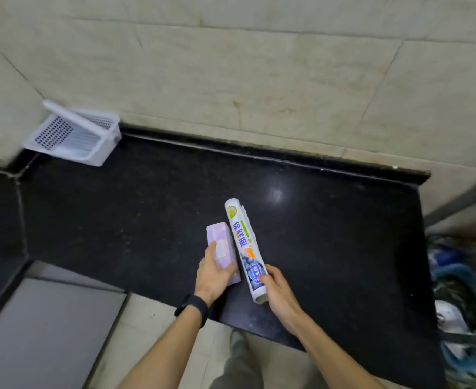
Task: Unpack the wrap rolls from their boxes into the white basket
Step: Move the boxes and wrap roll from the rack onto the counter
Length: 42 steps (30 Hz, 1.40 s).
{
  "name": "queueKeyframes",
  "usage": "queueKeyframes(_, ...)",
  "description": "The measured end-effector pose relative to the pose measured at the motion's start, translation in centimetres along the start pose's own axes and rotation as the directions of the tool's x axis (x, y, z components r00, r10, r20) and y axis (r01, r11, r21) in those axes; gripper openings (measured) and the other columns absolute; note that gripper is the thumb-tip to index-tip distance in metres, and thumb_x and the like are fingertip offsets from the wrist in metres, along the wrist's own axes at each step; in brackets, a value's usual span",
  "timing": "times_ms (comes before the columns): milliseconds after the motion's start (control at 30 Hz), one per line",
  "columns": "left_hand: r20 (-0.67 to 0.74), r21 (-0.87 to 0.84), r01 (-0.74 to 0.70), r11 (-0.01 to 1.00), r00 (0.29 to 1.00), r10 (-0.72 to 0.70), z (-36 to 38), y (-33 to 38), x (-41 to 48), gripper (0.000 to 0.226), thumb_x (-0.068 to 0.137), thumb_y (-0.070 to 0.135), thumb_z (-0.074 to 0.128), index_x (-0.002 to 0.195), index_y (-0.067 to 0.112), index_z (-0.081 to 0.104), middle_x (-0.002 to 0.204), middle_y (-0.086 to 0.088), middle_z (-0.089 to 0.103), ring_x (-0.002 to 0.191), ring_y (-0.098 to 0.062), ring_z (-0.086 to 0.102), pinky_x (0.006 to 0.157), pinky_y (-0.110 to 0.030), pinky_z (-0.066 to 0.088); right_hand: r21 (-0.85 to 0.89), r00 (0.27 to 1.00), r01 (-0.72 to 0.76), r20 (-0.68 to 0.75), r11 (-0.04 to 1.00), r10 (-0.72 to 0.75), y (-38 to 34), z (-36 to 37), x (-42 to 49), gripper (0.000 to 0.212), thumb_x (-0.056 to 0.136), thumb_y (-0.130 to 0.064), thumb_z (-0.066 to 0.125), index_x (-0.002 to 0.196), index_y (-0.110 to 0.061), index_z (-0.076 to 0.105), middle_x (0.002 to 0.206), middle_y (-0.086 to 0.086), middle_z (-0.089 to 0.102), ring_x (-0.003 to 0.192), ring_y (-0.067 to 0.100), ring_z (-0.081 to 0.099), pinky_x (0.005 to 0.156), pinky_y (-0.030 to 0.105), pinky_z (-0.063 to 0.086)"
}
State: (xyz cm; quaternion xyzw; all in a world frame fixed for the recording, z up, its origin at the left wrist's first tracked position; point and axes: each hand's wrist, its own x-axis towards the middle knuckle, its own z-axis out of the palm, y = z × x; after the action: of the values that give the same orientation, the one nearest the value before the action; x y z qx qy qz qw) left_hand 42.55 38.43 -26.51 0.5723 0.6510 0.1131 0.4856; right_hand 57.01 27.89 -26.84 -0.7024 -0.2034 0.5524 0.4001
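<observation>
Near the table's (147, 192) front edge, a roll (245, 245) is gripped by right-hand fingers (270, 279), freed for the far-left-corner basket (74, 133); a box (221, 248) is clamped by left fingers (213, 254).

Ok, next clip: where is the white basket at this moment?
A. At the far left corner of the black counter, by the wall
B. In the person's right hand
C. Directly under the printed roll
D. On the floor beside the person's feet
A: the basket sits tilted at the far left corner of the counter against the wall, well away from both hands, which hold a purple box and a roll.
</observation>
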Motion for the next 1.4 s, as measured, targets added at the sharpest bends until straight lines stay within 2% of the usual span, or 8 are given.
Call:
queueKeyframes(100, 0.005, 0.029, -0.028, 0.999, 1.000, 0.028, -1.6, -0.1, 1.8, 0.085, 0.080, 0.029, 0.074, 0.152, 0.026, 0.029, 0.142, -0.012, 0.049, 0.127, -0.027, 0.049, 0.091, -0.025, 0.039, -0.138, 0.996, 0.070, 0.064, 0.988, -0.062, -1.2, 3.0, 2.0, 0.027, 0.097, -0.008, 0.052, 0.119, -0.020, 0.060, 0.112, -0.002, 0.069, 0.087, -0.006, 0.067, 0.068, 0.009, 0.049)
queueKeyframes(233, 0.044, 0.168, -0.065, 0.984, 0.997, 0.058, -3.1, 0.1, 4.6, 0.089, 0.080, 0.034, 0.074, 0.153, 0.029, 0.024, 0.145, -0.014, 0.041, 0.131, -0.033, 0.044, 0.103, -0.039, 0.039, -0.240, 0.988, 0.123, 0.118, 0.963, -0.097, -1.9, 5.0, 4.8, 0.038, 0.091, 0.003, 0.053, 0.125, -0.007, 0.065, 0.111, 0.011, 0.074, 0.100, 0.026, 0.071, 0.082, 0.033, 0.057)
queueKeyframes(500, 0.147, 0.260, -0.168, 0.951, 0.980, 0.132, -4.5, -1.1, 7.5, 0.097, 0.079, 0.047, 0.074, 0.155, 0.035, 0.015, 0.156, -0.006, 0.027, 0.134, -0.027, 0.044, 0.102, -0.038, 0.040, -0.502, 0.998, 0.067, 0.042, 0.863, -0.053, 0.1, 6.0, 7.7, 0.045, 0.098, -0.028, 0.053, 0.143, -0.022, 0.053, 0.133, 0.003, 0.047, 0.126, 0.023, 0.044, 0.105, 0.022, 0.029)
queueKeyframes(700, 0.212, 0.392, -0.255, 0.884, 0.960, 0.183, -5.1, -1.0, 7.8, 0.082, 0.084, 0.057, 0.065, 0.150, 0.047, 0.019, 0.154, -0.001, 0.032, 0.128, -0.027, 0.050, 0.093, -0.041, 0.047, -0.813, 0.976, 0.139, 0.015, 0.565, -0.217, 1.4, 5.1, 7.1, 0.051, 0.100, -0.048, 0.029, 0.143, -0.028, 0.048, 0.150, -0.003, 0.037, 0.134, 0.023, 0.032, 0.106, 0.042, 0.036)
queueKeyframes(833, 0.268, 0.515, -0.299, 0.803, 0.946, 0.180, -5.6, -0.6, 7.6, 0.080, 0.086, 0.065, 0.056, 0.152, 0.046, 0.015, 0.158, -0.008, 0.022, 0.135, -0.033, 0.042, 0.103, -0.047, 0.045, -0.795, 0.986, 0.147, 0.075, 0.588, -0.146, 0.4, 4.6, 6.8, 0.047, 0.102, -0.047, 0.031, 0.146, -0.036, 0.044, 0.159, -0.005, 0.029, 0.145, 0.020, 0.018, 0.113, 0.045, 0.029)
queueKeyframes(967, 0.228, 0.705, -0.358, 0.613, 0.932, 0.282, -5.2, 0.8, 6.4, 0.078, 0.085, 0.077, 0.039, 0.152, 0.044, 0.018, 0.166, -0.002, 0.001, 0.149, -0.031, 0.013, 0.117, -0.052, 0.022, -0.745, 0.974, 0.183, 0.047, 0.642, -0.222, -1.1, 1.8, 4.8, 0.049, 0.103, -0.043, 0.039, 0.149, -0.025, 0.045, 0.161, -0.001, 0.033, 0.150, 0.018, 0.017, 0.121, 0.036, 0.022)
queueKeyframes(1133, 0.314, 0.726, -0.513, 0.458, 0.840, 0.443, -1.4, 5.7, 3.2, 0.072, 0.087, 0.075, 0.035, 0.152, 0.048, 0.019, 0.166, 0.006, 0.007, 0.152, -0.022, 0.004, 0.119, -0.050, 0.011, -0.691, 0.910, 0.252, -0.070, 0.678, -0.409, -2.6, -6.8, -1.2, 0.047, 0.101, -0.046, 0.046, 0.145, -0.029, 0.050, 0.155, -0.010, 0.041, 0.149, 0.006, 0.018, 0.117, 0.018, 0.011)
queueKeyframes(1400, 0.526, 0.553, -0.809, 0.197, 0.523, 0.671, 12.6, 19.6, -5.7, 0.072, 0.088, 0.077, 0.025, 0.153, 0.046, 0.016, 0.166, 0.008, 0.004, 0.152, -0.018, -0.003, 0.121, -0.049, 0.005, -0.755, 0.717, 0.165, -0.350, 0.635, -0.603, -5.4, -25.2, -12.0, 0.046, 0.099, -0.043, 0.052, 0.143, -0.029, 0.053, 0.151, -0.014, 0.045, 0.149, 0.004, 0.019, 0.120, 0.028, 0.021)
